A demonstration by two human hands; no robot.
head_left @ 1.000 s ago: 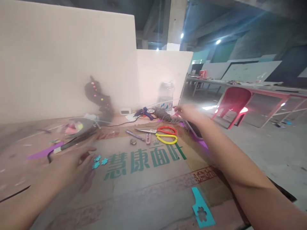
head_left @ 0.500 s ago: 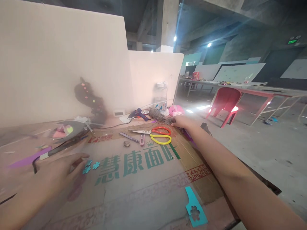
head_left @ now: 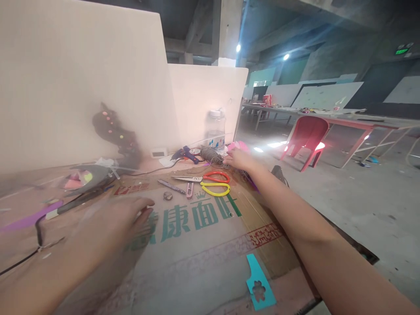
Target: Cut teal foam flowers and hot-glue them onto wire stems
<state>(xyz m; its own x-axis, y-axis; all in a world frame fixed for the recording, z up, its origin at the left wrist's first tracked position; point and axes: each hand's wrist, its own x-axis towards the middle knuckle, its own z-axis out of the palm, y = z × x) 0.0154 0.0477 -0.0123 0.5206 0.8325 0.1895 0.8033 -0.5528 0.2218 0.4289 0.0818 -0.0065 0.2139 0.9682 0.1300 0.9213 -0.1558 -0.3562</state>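
My right hand (head_left: 239,159) reaches far across the table, fingers curled on a tangle of grey twine (head_left: 212,155) beside a clear plastic bottle (head_left: 215,130). My left hand (head_left: 118,218) lies palm down on the printed cardboard sheet (head_left: 203,245), fingers spread flat, holding nothing. Just before my right hand lie scissors with red and yellow handles (head_left: 210,182).
A blue glue gun (head_left: 188,152), a small clipper (head_left: 189,190), a pen-like tool (head_left: 171,187) and a teal paper cutout (head_left: 259,282) lie on the table. White partition boards (head_left: 82,87) stand behind. A red chair (head_left: 306,135) and long tables stand to the right.
My left hand slid right over the small teal flower pieces, covering them. My right hand moved a little farther back onto the twine. The view shifted slightly.
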